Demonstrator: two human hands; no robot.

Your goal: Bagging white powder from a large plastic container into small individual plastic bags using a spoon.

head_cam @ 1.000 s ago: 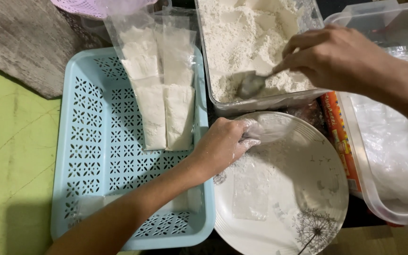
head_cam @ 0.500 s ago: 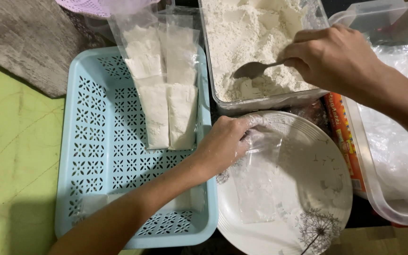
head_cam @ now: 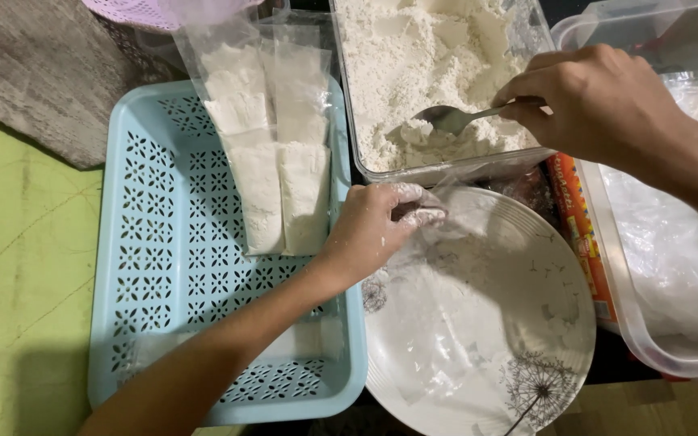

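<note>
Spoon (head_cam: 450, 119) in rt hand (head_cam: 599, 101) — bag (head_cam: 462, 202) in left (head_cam: 377, 230)

Two filled flour bags (head_cam: 272, 161) (side by side) — one blue basket (head_cam: 135, 266), one spoon (head_cam: 454, 119), one plate (head_cam: 527, 323), two clear tubs (head_cam: 672, 266).

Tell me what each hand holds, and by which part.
The right hand holds a metal spoon by its handle end. The left hand pinches the open top edge of a clear plastic bag.
</note>
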